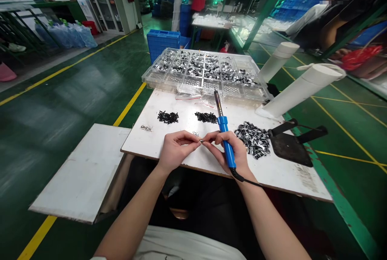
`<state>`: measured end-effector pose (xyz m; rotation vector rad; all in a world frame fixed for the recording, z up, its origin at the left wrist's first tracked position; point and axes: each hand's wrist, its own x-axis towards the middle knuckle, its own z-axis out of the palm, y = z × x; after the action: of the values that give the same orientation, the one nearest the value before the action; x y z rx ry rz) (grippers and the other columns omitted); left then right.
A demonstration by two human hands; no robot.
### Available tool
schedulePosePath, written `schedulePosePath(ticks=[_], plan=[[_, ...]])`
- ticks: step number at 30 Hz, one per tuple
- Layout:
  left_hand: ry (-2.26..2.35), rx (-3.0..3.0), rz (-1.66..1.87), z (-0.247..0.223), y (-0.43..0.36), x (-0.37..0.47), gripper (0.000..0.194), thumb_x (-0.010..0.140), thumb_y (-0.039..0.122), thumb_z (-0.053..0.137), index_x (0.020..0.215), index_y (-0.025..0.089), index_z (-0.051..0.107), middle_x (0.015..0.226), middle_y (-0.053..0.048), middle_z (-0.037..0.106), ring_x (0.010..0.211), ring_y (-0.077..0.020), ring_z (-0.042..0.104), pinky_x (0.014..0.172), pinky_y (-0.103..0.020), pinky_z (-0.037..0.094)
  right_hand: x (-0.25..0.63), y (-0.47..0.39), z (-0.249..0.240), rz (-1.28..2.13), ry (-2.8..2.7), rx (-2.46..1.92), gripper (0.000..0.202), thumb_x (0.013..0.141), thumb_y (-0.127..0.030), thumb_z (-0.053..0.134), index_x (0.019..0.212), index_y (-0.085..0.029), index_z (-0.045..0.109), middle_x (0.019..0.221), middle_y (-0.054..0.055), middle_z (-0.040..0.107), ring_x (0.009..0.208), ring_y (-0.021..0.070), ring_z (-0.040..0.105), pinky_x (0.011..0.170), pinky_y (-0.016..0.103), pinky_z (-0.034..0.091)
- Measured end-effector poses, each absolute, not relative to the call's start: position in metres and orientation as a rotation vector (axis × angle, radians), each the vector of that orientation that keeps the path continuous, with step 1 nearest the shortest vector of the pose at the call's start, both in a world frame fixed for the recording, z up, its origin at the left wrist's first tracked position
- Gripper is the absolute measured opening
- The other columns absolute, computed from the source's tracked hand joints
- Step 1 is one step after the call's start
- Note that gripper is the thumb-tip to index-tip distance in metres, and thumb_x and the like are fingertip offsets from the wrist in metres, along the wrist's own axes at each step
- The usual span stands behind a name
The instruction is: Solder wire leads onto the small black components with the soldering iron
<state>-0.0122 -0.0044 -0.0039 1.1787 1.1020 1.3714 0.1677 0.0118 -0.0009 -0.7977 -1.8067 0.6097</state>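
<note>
Over the front edge of the white worktable (184, 105), my left hand (175, 150) pinches a tiny metal piece (201, 140) between thumb and forefinger. My right hand (238, 153) meets it there, its thumb and finger at the same piece. A blue-handled soldering iron (229, 153) is held in the right hand, its tip pointing up and away. The piece's exact shape is too small to make out. Just beyond the fingers lie small silvery bits (196, 134) and two piles of small black parts, one left (168, 117), one central (206, 117). Right of my hand spreads a heap of shiny black-and-silver pieces (254, 140).
A clear compartment tray (151, 78) filled with shiny pieces spans the table's back. Two white tubes (305, 88) lean at right, near a black iron stand (292, 149). A low white board (81, 171) is at left. People are in the background.
</note>
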Motion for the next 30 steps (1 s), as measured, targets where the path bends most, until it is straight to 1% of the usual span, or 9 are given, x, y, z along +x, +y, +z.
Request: schedulePosePath(ticks=[4, 9, 13, 15, 19, 24, 30], plan=[[1.092, 1.211, 1.392, -0.0041, -0.0048, -0.0120, 0.010, 0.071, 0.020, 0.085, 0.075, 0.015, 0.077, 0.081, -0.007, 0.080, 0.081, -0.0221, 0.077, 0.082, -0.032, 0.064, 0.1683, 0.0126, -0.0027, 0.629, -1.792, -0.769, 0.029, 0.088, -0.012, 0.072, 0.084, -0.025, 0.046, 0.090, 0.000, 0.073, 0.080, 0.0143, 0.071, 0.075, 0.028, 0.057], [1.042, 1.237, 1.399, -0.0033, -0.0040, -0.0119, 0.014, 0.074, 0.020, 0.084, 0.086, 0.014, 0.079, 0.087, -0.007, 0.080, 0.083, -0.0207, 0.076, 0.083, -0.032, 0.065, 0.1689, 0.0127, -0.0043, 0.681, -1.743, -0.759, 0.027, 0.087, -0.011, 0.072, 0.086, -0.025, 0.049, 0.093, 0.001, 0.073, 0.084, 0.0158, 0.071, 0.080, 0.032, 0.057], [0.990, 1.318, 1.429, -0.0034, -0.0030, -0.0126, 0.012, 0.078, 0.019, 0.081, 0.089, 0.015, 0.080, 0.096, -0.009, 0.078, 0.093, -0.0217, 0.075, 0.086, -0.032, 0.064, 0.1689, 0.0125, -0.0046, 0.745, -1.708, -0.720, 0.027, 0.087, -0.011, 0.073, 0.088, -0.026, 0.050, 0.094, 0.002, 0.073, 0.088, 0.0182, 0.072, 0.083, 0.036, 0.057], [0.965, 1.345, 1.416, -0.0038, -0.0027, -0.0131, 0.012, 0.079, 0.019, 0.080, 0.090, 0.016, 0.081, 0.098, -0.009, 0.078, 0.096, -0.0220, 0.074, 0.086, -0.032, 0.064, 0.1689, 0.0124, -0.0045, 0.753, -1.702, -0.708, 0.027, 0.087, -0.011, 0.073, 0.088, -0.026, 0.050, 0.095, 0.002, 0.073, 0.088, 0.0185, 0.072, 0.083, 0.036, 0.058], [0.956, 1.323, 1.377, -0.0037, -0.0028, -0.0130, 0.013, 0.080, 0.020, 0.079, 0.092, 0.016, 0.081, 0.094, -0.009, 0.078, 0.091, -0.0213, 0.075, 0.086, -0.032, 0.064, 0.1691, 0.0120, -0.0048, 0.728, -1.706, -0.730, 0.026, 0.087, -0.012, 0.074, 0.089, -0.026, 0.051, 0.094, 0.002, 0.074, 0.087, 0.0178, 0.072, 0.082, 0.035, 0.057], [0.977, 1.356, 1.439, -0.0030, -0.0039, -0.0117, 0.010, 0.080, 0.019, 0.079, 0.089, 0.016, 0.080, 0.092, -0.008, 0.076, 0.090, -0.0204, 0.074, 0.084, -0.032, 0.064, 0.1680, 0.0113, -0.0046, 0.670, -1.669, -0.812, 0.027, 0.084, -0.015, 0.078, 0.087, -0.025, 0.053, 0.091, 0.000, 0.074, 0.085, 0.0171, 0.072, 0.079, 0.032, 0.054], [0.963, 1.360, 1.493, -0.0038, -0.0045, -0.0107, 0.009, 0.079, 0.017, 0.080, 0.088, 0.017, 0.082, 0.094, -0.009, 0.075, 0.092, -0.0200, 0.073, 0.086, -0.032, 0.065, 0.1663, 0.0108, -0.0015, 0.670, -1.675, -0.867, 0.026, 0.083, -0.019, 0.079, 0.083, -0.025, 0.053, 0.085, 0.000, 0.074, 0.078, 0.0167, 0.070, 0.074, 0.032, 0.052]])
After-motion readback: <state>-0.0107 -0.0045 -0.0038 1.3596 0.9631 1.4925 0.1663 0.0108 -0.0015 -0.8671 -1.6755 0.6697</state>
